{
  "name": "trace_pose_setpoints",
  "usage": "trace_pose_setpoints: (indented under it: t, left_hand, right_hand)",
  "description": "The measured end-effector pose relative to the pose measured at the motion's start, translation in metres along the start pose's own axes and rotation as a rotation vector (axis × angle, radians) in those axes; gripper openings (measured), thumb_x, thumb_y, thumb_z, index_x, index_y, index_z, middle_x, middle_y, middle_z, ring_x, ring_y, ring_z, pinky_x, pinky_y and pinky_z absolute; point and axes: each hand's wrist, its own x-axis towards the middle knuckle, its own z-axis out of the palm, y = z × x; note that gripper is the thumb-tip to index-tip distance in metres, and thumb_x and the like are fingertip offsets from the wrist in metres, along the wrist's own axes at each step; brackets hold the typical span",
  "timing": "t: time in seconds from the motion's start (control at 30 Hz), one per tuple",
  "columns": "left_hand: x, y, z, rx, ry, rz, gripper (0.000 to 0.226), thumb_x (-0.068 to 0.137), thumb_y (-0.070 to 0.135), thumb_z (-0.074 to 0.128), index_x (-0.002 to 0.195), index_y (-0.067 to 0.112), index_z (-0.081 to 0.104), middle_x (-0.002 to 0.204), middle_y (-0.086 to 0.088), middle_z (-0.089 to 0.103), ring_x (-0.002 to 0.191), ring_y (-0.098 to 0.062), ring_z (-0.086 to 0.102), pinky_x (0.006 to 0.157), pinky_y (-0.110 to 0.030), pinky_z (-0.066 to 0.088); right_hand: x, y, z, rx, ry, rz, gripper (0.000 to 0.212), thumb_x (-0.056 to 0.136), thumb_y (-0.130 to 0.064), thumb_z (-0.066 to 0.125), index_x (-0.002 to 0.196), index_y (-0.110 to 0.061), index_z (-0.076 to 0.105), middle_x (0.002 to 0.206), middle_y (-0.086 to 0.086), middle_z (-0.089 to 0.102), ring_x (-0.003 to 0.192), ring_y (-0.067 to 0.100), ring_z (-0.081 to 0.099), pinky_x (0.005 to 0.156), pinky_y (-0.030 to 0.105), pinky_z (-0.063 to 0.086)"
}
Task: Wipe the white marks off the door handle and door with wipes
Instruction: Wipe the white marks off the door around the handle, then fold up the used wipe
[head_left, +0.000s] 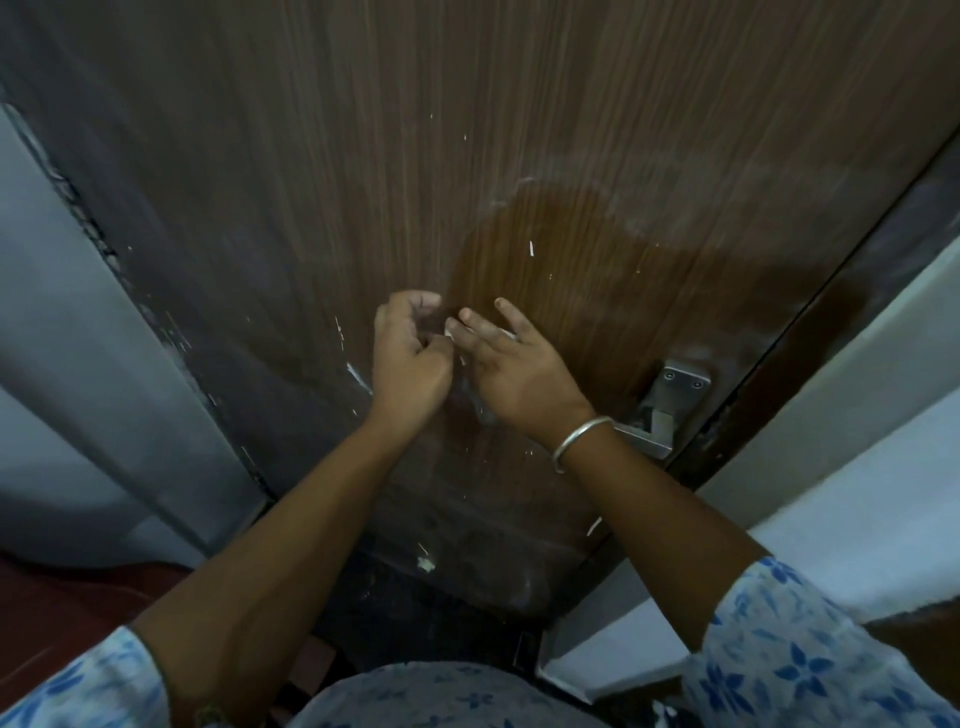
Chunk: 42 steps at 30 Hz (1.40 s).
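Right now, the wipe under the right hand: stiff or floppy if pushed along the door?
Probably floppy: the wipe lies flat and thin under the right hand's straight fingers. Likely light; only edges peek out. May slide easily, since the door looks damp there.

- Both arms reach forward with bare forearms, and the hands are close together.
- Left hand (410, 358): fingers curled, thumb tip beside the right fingertips; whether it pinches anything is unclear.
- Right hand (514, 374): back up, fingers (480, 338) straight, spread and pressed flat.
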Motion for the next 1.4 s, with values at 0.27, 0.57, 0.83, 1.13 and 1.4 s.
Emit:
trace_pose_setpoints:
  t: [0.27, 0.57, 0.83, 1.13, 1.4]
  left_hand:
    - [-0.006, 0.003, -0.007, -0.002, -0.079, -0.056, 0.036, 0.081, -0.006, 0.05, 0.104, 0.021, 0.049, 0.119, -0.015, 0.05, 0.096, -0.028, 0.059, 0.082, -0.045, 0.053]
    - [-0.005, 0.008, 0.01, -0.041, -0.181, 0.038, 0.038, 0.081, -0.006, 0.052, 0.102, 0.026, 0.05, 0.115, -0.01, 0.052, 0.09, 0.0, 0.052, 0.073, -0.006, 0.043]
    - [-0.018, 0.017, 0.036, -0.209, -0.439, 0.043, 0.024, 0.089, 0.005, 0.054, 0.095, 0.028, 0.052, 0.086, -0.002, 0.056, 0.077, -0.01, 0.057, 0.069, -0.019, 0.048]
    - [-0.034, 0.037, 0.056, -0.318, -0.691, 0.007, 0.014, 0.089, 0.002, 0.056, 0.099, 0.012, 0.06, 0.093, 0.0, 0.062, 0.083, -0.006, 0.062, 0.072, -0.022, 0.054]
    - [-0.051, 0.032, 0.07, -0.355, -0.733, -0.024, 0.009, 0.08, -0.008, 0.062, 0.088, -0.005, 0.059, 0.086, -0.019, 0.058, 0.08, -0.025, 0.059, 0.073, -0.035, 0.057]
  right_hand:
    - [0.0, 0.055, -0.031, -0.216, 0.151, 0.239, 0.042, 0.094, -0.009, 0.039, 0.135, -0.005, 0.046, 0.141, 0.011, 0.047, 0.131, 0.025, 0.044, 0.107, 0.054, 0.026]
    - [-0.037, 0.079, -0.066, -0.529, 0.473, 0.92, 0.028, 0.095, -0.012, 0.053, 0.121, -0.012, 0.062, 0.128, 0.007, 0.06, 0.108, 0.032, 0.059, 0.083, 0.04, 0.048]
    - [-0.07, 0.038, -0.063, 0.157, 0.411, 0.791, 0.022, 0.083, 0.004, 0.055, 0.097, 0.0, 0.071, 0.1, 0.019, 0.069, 0.083, 0.034, 0.064, 0.074, 0.033, 0.05]
    - [-0.075, 0.007, -0.081, 0.772, 0.341, 0.927, 0.03, 0.084, 0.007, 0.057, 0.107, -0.012, 0.06, 0.095, 0.0, 0.065, 0.085, 0.008, 0.062, 0.075, 0.015, 0.049]
    - [-0.092, 0.005, -0.097, 0.887, 0.392, 1.257, 0.027, 0.081, 0.006, 0.062, 0.089, -0.019, 0.067, 0.097, 0.005, 0.058, 0.093, 0.008, 0.058, 0.081, 0.009, 0.046]
